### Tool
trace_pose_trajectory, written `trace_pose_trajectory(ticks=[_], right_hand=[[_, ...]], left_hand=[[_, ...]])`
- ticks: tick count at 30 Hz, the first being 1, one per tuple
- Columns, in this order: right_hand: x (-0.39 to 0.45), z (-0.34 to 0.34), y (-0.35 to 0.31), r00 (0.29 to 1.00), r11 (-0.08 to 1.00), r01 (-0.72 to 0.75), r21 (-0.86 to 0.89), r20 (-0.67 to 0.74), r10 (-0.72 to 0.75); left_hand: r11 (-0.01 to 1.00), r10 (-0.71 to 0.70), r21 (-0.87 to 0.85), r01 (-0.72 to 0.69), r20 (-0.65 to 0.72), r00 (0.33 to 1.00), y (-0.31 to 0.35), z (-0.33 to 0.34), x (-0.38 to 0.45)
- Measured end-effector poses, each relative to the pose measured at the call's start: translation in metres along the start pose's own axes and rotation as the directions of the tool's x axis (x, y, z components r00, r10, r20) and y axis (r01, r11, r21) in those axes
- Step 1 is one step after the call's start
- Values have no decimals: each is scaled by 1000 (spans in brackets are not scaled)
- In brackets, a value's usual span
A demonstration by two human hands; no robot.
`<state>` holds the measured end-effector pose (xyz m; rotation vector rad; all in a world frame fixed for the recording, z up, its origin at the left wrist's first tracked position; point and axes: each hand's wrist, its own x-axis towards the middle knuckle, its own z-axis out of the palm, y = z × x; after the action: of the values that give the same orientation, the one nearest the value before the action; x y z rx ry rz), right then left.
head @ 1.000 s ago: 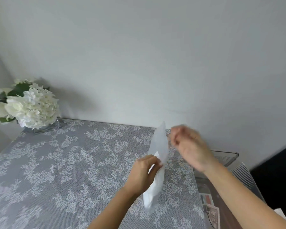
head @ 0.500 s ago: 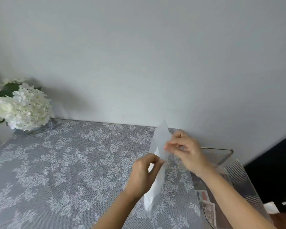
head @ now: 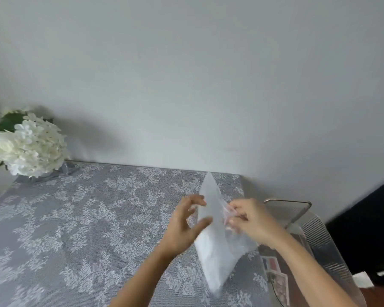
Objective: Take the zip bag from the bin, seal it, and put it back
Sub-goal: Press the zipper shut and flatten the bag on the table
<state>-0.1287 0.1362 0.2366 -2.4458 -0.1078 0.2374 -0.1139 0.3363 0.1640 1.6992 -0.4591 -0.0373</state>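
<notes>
A translucent white zip bag (head: 215, 244) hangs upright above the table's right side, one corner pointing up. My right hand (head: 252, 220) pinches its right edge near a pinkish strip. To the bag's left, my left hand (head: 185, 224) has its fingers spread, the fingertips touching or almost touching the bag's left face; I cannot tell which. The clear plastic bin (head: 324, 247) stands off the table's right edge, partly behind my right forearm.
A grey lace-patterned tablecloth (head: 80, 229) covers the table. A bunch of white flowers (head: 29, 147) in a clear vase stands at the back left corner. A plain wall rises behind. Printed cards (head: 275, 273) lie inside the bin. A dark area lies at far right.
My left hand has let go of its pinch on the bag and spread its fingers. My right hand has taken hold of the bag's right edge, and the bag has turned more broadside.
</notes>
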Motion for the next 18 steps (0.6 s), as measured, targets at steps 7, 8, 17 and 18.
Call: trace_pose_trajectory(ticks=[7,8,17,18], right_hand=[[-12,-19,-9,971,971,214,-107,129,-200],[-11,-23,-4,980,969,198,-147,67,-190],[-18,-38,39,999,963,-25,-267,-43,14],[-17,-35,40,997,964,-18,-264,-81,-4]], left_hand=[[949,-202,-194,249,232,952,6,-62,46],[961,-182,-162,223,236,954,9,-68,48],[998,-60,23,57,200,978,30,-87,49],[998,-52,47,43,191,980,32,-90,48]])
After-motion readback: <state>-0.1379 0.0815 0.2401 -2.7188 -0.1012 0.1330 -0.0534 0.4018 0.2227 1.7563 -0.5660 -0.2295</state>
